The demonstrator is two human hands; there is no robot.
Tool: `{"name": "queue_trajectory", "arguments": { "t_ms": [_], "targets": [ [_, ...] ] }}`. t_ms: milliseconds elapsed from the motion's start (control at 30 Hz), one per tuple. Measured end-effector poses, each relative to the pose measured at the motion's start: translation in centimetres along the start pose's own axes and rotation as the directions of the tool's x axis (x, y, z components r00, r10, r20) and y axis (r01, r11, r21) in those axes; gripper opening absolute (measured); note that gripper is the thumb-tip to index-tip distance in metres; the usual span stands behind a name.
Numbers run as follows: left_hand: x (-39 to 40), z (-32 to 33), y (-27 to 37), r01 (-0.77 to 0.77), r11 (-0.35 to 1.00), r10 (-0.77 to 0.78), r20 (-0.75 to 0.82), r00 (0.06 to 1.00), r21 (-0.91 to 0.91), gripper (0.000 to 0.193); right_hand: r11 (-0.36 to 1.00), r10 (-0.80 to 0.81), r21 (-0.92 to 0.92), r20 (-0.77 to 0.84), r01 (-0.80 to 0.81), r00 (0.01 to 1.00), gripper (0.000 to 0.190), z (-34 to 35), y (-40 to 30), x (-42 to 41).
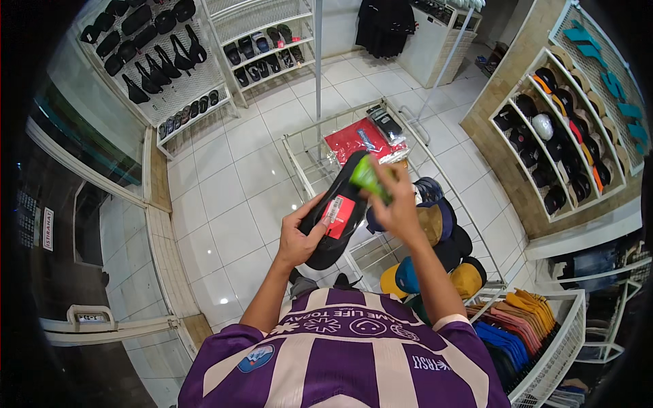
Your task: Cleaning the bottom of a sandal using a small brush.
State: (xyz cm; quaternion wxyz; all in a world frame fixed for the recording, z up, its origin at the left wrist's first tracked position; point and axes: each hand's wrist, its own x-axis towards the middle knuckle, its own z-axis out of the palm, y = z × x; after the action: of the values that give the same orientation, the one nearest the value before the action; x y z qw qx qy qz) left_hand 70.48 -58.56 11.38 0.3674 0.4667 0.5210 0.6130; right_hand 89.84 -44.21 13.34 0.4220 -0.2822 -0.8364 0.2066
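Observation:
My left hand grips a black sandal by its side edge, with the thumb on top. A red tag with a white barcode sticker lies across the sandal's strap area. In my right hand is a bright green object, blurred, pressed to or just over the sandal's upper end. Whether it is a brush or a cloth, I cannot tell. Both hands are above a white wire display table.
On the wire table are a red packaged garment, a black packaged item and several caps. A rack of folded-over coloured garments stands at right. Cap shelves, sandal shelves and a glass door surround the tiled floor.

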Motion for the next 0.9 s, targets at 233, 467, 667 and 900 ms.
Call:
{"name": "queue_trajectory", "arguments": {
  "t_ms": [233, 467, 667, 900],
  "targets": [
    [0.0, -0.2, -1.4, -0.009, 0.999, 0.011, -0.044, 0.999, 0.036, 0.05, 0.993, -0.121, 0.043, 0.19, 0.115, 0.974, 0.073, 0.0, -2.4, -1.0],
    [0.4, 0.2, -0.9, 0.012, 1.0, -0.013, -0.059, 0.998, -0.01, 0.051, 0.992, -0.126, -0.021, 0.063, 0.127, 0.99, 0.07, 0.3, -0.4, -0.8],
    [0.5, 0.0, -0.6, -0.003, 0.997, 0.003, 0.0, 1.0, 0.076, 0.054, 0.984, 0.169, -0.032, -0.09, -0.173, 0.981, 0.07, 0.4, 1.6, -0.3],
    [0.6, -0.1, -1.1, 0.026, 1.0, -0.026, -0.045, 0.999, -0.004, 0.054, 0.998, 0.055, 0.004, 0.019, -0.055, 0.998, 0.07, 0.2, 1.2, -0.7]
  ]
}}
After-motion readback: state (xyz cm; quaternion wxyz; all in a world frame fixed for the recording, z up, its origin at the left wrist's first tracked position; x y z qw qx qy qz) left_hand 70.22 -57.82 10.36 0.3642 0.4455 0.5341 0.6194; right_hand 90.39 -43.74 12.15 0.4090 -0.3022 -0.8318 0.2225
